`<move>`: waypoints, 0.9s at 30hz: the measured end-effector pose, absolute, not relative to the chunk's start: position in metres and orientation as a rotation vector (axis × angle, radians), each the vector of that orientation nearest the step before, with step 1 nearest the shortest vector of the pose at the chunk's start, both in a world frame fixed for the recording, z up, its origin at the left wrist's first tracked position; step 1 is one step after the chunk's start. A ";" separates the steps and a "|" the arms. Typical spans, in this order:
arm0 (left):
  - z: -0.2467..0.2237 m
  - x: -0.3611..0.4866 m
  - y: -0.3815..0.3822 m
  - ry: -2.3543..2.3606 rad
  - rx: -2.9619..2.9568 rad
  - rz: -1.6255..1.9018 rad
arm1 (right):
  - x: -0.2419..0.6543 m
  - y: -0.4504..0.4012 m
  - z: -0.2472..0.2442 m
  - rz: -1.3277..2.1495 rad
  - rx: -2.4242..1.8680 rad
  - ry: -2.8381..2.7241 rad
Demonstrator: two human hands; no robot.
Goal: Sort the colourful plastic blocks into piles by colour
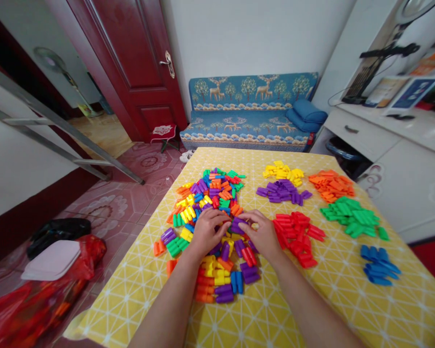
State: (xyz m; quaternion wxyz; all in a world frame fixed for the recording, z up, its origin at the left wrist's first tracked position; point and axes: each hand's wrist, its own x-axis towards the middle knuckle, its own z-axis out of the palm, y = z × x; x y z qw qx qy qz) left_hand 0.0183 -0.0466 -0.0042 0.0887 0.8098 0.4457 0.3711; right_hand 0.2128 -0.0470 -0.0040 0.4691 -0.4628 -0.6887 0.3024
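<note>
1. Plastic tube pieces [199,187] lie in groups across the table [141,304], whose broad, flat top leaves room to spread them out.
2. The mixed heap [208,193] runs along the left and middle, beneath and around the hands, presumably for short reaches.
3. To the right sit single-colour piles: red [293,232], green [351,216], orange [331,186], purple [280,192], yellow [282,171] and, smallest, blue [380,265]. The gaps mostly keep colours apart, though yellow lies close behind purple.
4. The right hand [264,235] pinches a purple tube piece between thumb and fingers, likely for fine control. The left hand [208,231] curls narrowly just beside it, perhaps to steady it; whether it grips anything, I cannot tell.
5. That purple tube piece [236,225] is between both hands, over the heap, probably so both can reach it.
</note>
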 end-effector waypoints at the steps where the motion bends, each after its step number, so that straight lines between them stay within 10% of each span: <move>1: -0.005 0.018 -0.046 1.321 2.411 1.104 | 0.221 -0.039 -0.002 0.723 -1.155 -1.629; 14: -0.007 0.017 -0.045 1.320 2.403 1.104 | 0.313 0.068 0.001 0.095 -1.693 -1.516; 27: -0.002 0.018 -0.046 1.329 2.410 1.082 | 0.254 -0.049 0.007 0.735 -1.377 -2.241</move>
